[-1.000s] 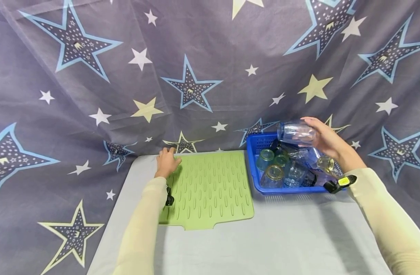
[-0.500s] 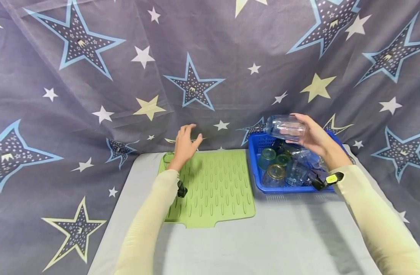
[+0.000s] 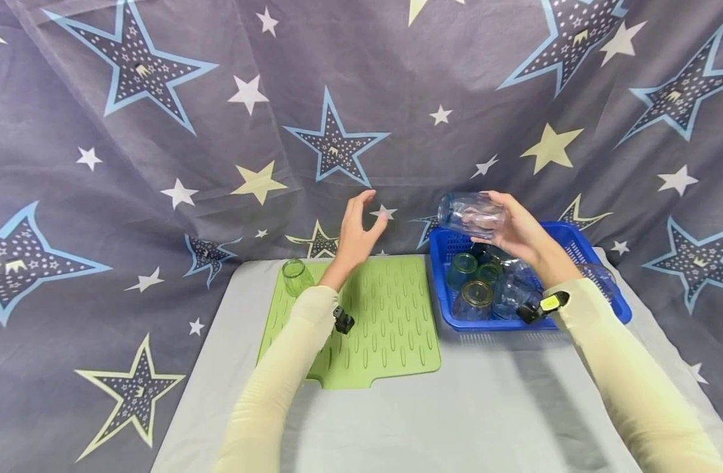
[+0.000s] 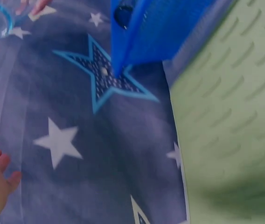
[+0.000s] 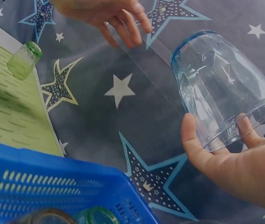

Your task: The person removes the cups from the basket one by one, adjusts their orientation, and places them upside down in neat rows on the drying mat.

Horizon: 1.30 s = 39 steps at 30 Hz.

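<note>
My right hand (image 3: 518,226) grips a clear, faintly blue tumbler (image 3: 469,214) near its base, above the blue basket (image 3: 486,326). The tumbler (image 5: 219,88) lies on its side in the air, its blue-edged mouth toward the left hand, with thumb and fingers around the base end in the right wrist view. My left hand (image 3: 357,236) is in the air over the far part of the green ridged mat (image 3: 391,315), fingers apart from the thumb and nothing between them. A green-tinted glass (image 3: 297,278) stands upside down at the mat's far left corner.
Several glasses and jars crowd the basket, among them a jar with an amber rim (image 3: 475,301) and a green glass (image 3: 463,268). The basket stands right of the mat on a white-covered table (image 3: 432,420). A star-patterned grey curtain (image 3: 231,151) hangs behind.
My left hand has left the green-tinted glass at the mat's corner and moved right and up. My right hand has brought the tumbler leftward over the basket.
</note>
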Motion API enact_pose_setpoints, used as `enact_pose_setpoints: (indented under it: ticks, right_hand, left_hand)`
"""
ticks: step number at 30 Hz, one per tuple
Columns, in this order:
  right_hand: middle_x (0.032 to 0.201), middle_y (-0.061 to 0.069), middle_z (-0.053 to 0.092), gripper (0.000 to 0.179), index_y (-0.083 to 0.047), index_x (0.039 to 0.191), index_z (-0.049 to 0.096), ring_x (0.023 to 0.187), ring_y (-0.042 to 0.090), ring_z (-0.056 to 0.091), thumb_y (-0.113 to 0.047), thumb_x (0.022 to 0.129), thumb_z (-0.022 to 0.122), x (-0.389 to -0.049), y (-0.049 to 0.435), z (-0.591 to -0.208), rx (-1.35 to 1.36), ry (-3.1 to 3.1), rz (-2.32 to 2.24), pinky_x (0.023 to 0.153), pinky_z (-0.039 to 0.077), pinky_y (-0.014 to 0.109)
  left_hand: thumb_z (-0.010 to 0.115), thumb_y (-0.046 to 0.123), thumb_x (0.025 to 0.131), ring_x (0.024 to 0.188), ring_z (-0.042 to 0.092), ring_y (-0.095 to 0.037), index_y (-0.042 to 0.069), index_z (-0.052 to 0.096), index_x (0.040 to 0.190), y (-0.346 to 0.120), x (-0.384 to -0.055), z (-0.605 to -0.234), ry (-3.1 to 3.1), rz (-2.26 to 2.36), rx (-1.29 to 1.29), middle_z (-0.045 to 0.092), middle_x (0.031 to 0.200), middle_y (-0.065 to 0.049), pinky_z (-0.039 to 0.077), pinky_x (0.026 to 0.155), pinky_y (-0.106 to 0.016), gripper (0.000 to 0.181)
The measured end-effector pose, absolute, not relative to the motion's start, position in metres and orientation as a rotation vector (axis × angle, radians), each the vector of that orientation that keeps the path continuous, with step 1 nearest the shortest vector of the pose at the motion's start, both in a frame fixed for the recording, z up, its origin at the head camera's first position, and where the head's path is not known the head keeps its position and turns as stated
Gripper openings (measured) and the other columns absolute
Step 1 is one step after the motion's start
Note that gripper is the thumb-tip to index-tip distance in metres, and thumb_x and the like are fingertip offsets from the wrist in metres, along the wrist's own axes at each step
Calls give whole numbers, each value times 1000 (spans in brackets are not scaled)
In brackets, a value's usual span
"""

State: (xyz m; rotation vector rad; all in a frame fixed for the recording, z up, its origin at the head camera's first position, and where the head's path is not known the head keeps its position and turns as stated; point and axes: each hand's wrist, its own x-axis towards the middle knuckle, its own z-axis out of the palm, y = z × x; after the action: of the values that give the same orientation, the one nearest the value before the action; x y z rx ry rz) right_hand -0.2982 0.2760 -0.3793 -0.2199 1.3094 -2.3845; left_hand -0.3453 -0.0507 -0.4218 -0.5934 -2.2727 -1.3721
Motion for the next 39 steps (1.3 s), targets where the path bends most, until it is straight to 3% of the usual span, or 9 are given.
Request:
enact_pose_setpoints:
  ticks: [7,15,24,28,33,39]
  right_hand:
    - [110,6,74,23,-24,117,59,102,24,72,-34,110,39,-302,260,-381,-172,1288,-2372,84,59,41]
    - [110,4,74,24,-26,118,59,101,24,72,-36,110,38,-306,243,-384,-135,1286,-2357,82,58,40]
    - [111,3,73,26,-23,126,50,102,23,71,-36,111,32,-309,226,-385,-138,1328,-2323,84,57,41]
    - [111,2,72,29,-21,127,50,101,22,70,-37,110,33,-309,223,-386,-126,1349,-2311,84,57,40]
    - [110,1,71,29,-21,127,50,101,20,70,-39,110,34,-309,219,-388,-114,1358,-2300,85,57,39]
    - [109,1,72,31,-19,129,50,100,21,71,-37,110,33,-309,215,-389,-94,1336,-2307,85,57,40]
  left_hand:
    - [64,30,94,131,51,-35,5,46,148,-28,-337,-415,-2153,-1612,-718,51,140,-24,42,109,-57,62]
    - [66,26,91,131,50,-44,7,46,149,-5,-333,-411,-2073,-1717,-829,50,143,-26,43,108,-61,64]
    - [70,17,91,133,51,-40,9,49,148,9,-326,-407,-2064,-1724,-859,51,143,-24,45,108,-58,62]
    - [69,15,90,131,52,-39,4,51,145,13,-309,-392,-2094,-1690,-836,54,140,-23,47,106,-51,58]
    - [68,15,91,126,56,-26,5,57,138,17,-299,-383,-2109,-1645,-776,59,135,-17,47,101,-37,50]
    - [70,11,92,120,57,-28,2,63,128,23,-306,-393,-2078,-1642,-750,62,127,-16,43,106,-34,38]
